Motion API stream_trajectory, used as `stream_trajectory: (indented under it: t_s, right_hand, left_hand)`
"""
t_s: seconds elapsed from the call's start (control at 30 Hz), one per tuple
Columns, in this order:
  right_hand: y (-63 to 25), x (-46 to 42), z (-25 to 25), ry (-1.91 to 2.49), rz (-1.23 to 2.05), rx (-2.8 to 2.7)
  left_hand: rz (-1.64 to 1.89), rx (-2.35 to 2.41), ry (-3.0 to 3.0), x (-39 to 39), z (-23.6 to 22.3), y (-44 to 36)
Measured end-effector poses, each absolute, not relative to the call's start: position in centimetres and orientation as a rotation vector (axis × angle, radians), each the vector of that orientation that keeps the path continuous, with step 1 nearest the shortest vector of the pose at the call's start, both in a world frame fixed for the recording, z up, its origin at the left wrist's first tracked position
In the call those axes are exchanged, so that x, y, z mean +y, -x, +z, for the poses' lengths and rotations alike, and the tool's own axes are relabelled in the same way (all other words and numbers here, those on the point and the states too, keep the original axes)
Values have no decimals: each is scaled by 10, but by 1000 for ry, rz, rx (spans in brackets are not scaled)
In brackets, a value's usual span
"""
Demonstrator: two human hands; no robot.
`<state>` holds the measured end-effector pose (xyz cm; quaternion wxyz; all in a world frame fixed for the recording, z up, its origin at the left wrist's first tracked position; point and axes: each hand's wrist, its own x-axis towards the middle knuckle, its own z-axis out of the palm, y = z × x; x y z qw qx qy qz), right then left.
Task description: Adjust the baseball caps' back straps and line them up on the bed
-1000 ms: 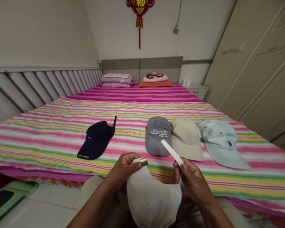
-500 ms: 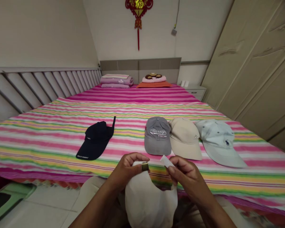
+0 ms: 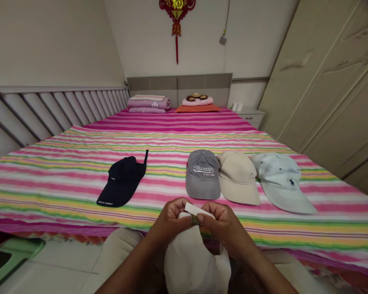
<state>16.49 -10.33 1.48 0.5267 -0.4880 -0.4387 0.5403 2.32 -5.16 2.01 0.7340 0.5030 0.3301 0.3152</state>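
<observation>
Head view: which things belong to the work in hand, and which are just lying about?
In hand:
white cap, held by left hand
white strap, pinched by right hand
metal buckle

Lying about:
dark cap
gray cap
beige cap
pale blue cap
purple bedding

Matt cloth and a little metal in my grasp.
The white cap (image 3: 193, 261) I hold looks smooth and matt, its strap (image 3: 191, 208) plain cloth, its buckle (image 3: 195, 220) dull, brassy metal; the navy cap (image 3: 122, 179) and grey cap (image 3: 203, 185) look matt fabric too, the striped bedspread (image 3: 64, 163) matt cloth, the floor (image 3: 64, 265) smooth tile.
</observation>
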Motion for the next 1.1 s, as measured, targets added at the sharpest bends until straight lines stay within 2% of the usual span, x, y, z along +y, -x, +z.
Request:
stream_trajectory:
  t_s: [0.2,0.4,0.73,1.1]
  right_hand:
    - [-162,-104,15,1045,1419,-846]
    - [-158,-103,11,986,1458,-804]
    - [-164,-105,14,1074,1316,-755]
    - [-162,-108,14,1136,1326,-816]
  left_hand:
    - [706,654,-1395,-50,6,-19]
    - [1094,644,-1747,-50,1,-19]
    - [840,502,-798,-53,-9,-25]
    - [847,489,-652,-52,-13,-28]
